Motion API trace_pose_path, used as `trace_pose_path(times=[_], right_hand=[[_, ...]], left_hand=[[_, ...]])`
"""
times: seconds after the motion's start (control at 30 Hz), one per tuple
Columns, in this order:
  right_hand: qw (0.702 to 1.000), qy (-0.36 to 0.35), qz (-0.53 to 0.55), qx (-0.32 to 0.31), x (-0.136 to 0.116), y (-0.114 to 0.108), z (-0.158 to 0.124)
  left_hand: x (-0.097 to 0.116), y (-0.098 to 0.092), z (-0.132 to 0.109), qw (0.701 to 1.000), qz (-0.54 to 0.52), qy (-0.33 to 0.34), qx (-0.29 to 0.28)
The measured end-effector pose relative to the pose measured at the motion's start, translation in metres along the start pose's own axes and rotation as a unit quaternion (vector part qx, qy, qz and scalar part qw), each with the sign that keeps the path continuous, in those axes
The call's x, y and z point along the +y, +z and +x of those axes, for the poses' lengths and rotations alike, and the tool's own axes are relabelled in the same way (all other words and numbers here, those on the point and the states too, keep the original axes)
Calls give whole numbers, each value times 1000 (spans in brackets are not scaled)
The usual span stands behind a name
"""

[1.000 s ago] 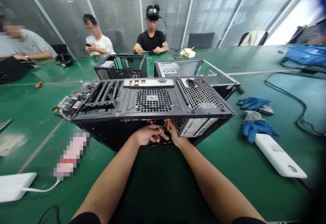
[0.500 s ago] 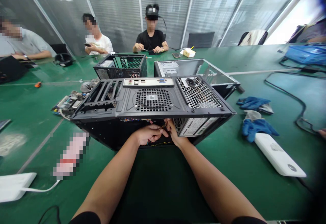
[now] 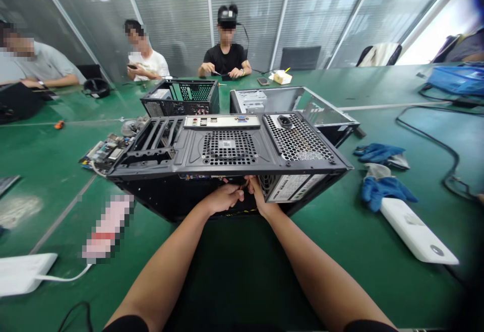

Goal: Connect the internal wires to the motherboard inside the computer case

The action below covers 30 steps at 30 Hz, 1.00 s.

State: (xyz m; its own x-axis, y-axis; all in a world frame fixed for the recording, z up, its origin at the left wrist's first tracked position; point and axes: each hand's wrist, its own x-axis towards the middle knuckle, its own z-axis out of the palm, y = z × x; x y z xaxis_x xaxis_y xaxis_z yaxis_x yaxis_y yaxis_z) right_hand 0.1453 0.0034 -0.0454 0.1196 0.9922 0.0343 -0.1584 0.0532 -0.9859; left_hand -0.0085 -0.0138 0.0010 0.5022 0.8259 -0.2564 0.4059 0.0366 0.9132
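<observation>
A black computer case [image 3: 185, 155] stands on the table before me, its back panel facing up and its near side open. Both my hands reach into that opening. My left hand [image 3: 227, 198] is closed, its curled fingers on thin cables [image 3: 245, 185] between the hands. Beside the power supply [image 3: 291, 187], my right hand [image 3: 259, 195] pinches the same cables, with its fingertips partly hidden under the case edge. More yellow and dark wires [image 3: 242, 213] lie lower in the case. The ends of the cables are out of sight.
Two other open cases, a black one [image 3: 181, 97] and a silver one [image 3: 272, 101], stand behind mine. A circuit board [image 3: 108, 150] lies left. Blue gloves [image 3: 387, 188] and a white power bank [image 3: 418, 231] lie right. Several people sit across the table.
My left hand's fingers have curled in more tightly beside the cables. The right hand has stayed nearly in place. The whole view has shifted slightly.
</observation>
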Motion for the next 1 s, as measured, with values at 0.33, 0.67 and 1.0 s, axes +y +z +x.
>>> trace_pose_path(times=[0.33, 0.67, 1.0], right_hand=[[999, -17, -26, 18, 5, -1, 1], [999, -16, -36, -4, 1, -1, -1], [1000, -10, -19, -3, 7, -1, 1]], left_hand=[[-1, 11, -2, 972, 162, 91, 142], [-2, 11, -6, 992, -104, 28, 65], [-1, 8, -3, 991, 74, 54, 97]])
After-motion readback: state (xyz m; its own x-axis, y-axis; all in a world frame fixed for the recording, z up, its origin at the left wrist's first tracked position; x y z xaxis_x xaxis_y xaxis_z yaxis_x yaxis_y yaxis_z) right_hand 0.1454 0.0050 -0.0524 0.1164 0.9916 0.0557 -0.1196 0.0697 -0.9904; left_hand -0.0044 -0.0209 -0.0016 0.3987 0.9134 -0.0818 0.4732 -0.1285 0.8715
